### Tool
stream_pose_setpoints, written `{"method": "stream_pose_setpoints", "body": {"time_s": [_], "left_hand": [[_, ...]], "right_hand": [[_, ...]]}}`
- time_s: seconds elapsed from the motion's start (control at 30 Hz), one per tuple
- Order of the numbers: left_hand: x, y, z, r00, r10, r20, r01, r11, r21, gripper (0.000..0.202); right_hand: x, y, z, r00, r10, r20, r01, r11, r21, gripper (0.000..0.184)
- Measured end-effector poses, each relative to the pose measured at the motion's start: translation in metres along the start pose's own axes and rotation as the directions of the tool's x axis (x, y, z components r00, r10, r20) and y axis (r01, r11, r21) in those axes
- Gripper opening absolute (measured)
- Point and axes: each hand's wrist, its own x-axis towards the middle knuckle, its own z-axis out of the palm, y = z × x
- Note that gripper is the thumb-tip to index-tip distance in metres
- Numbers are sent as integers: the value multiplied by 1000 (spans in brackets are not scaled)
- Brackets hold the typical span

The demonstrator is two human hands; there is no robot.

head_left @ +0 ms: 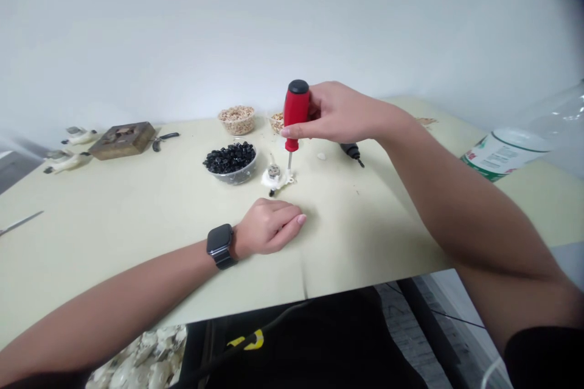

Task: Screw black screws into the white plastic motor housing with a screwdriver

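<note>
My right hand point(335, 112) grips a red-handled screwdriver point(295, 112) with a black cap, held upright. Its metal tip stands on a small white plastic part point(276, 177) lying on the pale table point(114, 219). My left hand point(269, 226) rests on the table just in front of that part, fingers curled loosely with nothing visible in them. A black smartwatch point(221, 245) is on my left wrist.
A clear bowl of small black pieces point(230, 161) sits left of the white part. Two bowls of tan pieces point(236, 118) stand behind. A brown block point(122, 139), pliers point(164, 138), a black-tipped tool point(351, 151), a plastic bottle point(524, 140) at right and a metal blade point(20, 222) at left.
</note>
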Motion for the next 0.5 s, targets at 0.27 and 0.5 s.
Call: {"method": "stream_pose_setpoints", "body": {"time_s": [0.27, 0.5], "left_hand": [[0, 0, -1, 1000, -18, 18, 18, 1000, 5, 35], [0, 0, 0, 1000, -6, -4, 6, 1000, -1, 38]], "right_hand": [[-3, -6, -2, 994, -26, 103, 27, 1000, -6, 27], [-3, -6, 2, 999, -17, 49, 15, 999, 32, 28]]}}
